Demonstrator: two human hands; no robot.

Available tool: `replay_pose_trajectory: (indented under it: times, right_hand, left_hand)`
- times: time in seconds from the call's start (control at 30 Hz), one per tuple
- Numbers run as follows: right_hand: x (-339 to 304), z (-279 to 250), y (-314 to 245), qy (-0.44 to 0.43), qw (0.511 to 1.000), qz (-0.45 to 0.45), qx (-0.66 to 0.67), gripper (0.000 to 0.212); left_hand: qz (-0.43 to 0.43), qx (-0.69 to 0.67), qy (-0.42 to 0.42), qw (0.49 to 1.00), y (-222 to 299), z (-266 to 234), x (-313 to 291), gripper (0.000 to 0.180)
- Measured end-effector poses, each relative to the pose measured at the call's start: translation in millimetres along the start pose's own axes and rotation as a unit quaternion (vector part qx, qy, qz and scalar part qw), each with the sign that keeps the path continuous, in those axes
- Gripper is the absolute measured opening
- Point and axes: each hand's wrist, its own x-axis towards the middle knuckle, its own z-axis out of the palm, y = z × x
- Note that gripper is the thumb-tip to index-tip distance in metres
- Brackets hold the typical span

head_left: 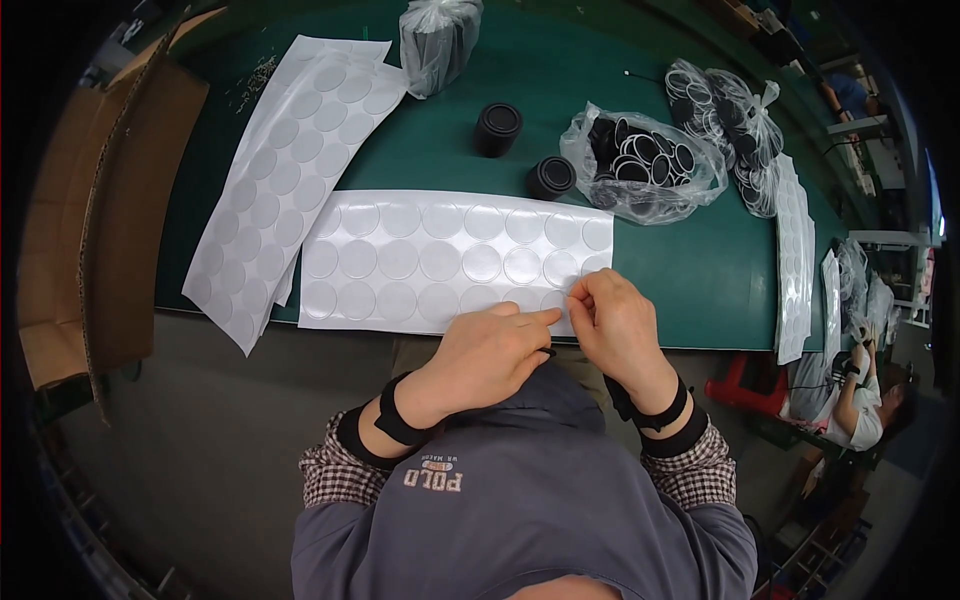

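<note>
Glossy white sheet (461, 262), rows of circles (440, 260); right fingers (588, 287) bunched, left fingers (538, 318) half-curled; holds unclear.

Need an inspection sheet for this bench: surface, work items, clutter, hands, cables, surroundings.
Surface: green tabletop, partly covered.
Work items: white sheet of rounds lying flat at the near edge.
Clutter: overlapping sheets at left; two black cylinders; open clear bag of black rounds with pale rims.
Left hand: at the sheet's near edge; small dark item by its fingers, type unclear.
Right hand: thumb and forefinger close together at the sheet's right end; grip unclear.
Cables: nothing seen for certain.
Surroundings: cardboard box left; red stool and co-worker right.
</note>
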Motion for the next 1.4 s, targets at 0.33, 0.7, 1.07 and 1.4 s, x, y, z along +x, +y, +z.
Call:
replay_pose_trajectory:
  times: [0.33,0.7,1.07,1.4]
  right_hand:
    - [-7,-11,2,-0.050,0.980,0.057,0.183,0.008]
    - [-16,-23,3,-0.038,0.956,0.016,0.291,0.008]
    - [-7,-20,15,-0.128,0.773,0.158,0.601,0.009]
    - [1,-8,13,-0.103,0.766,0.205,0.601,0.010]
  left_hand:
    - [-0.004,-0.089,0.040,0.995,-10,4,-5,0.009]
    - [-0.035,-0.020,0.039,0.998,1,2,2,0.009]
    - [-0.207,-0.535,0.024,0.819,-4,11,9,0.023]
    - [-0.240,-0.659,0.077,0.708,-6,12,14,0.035]
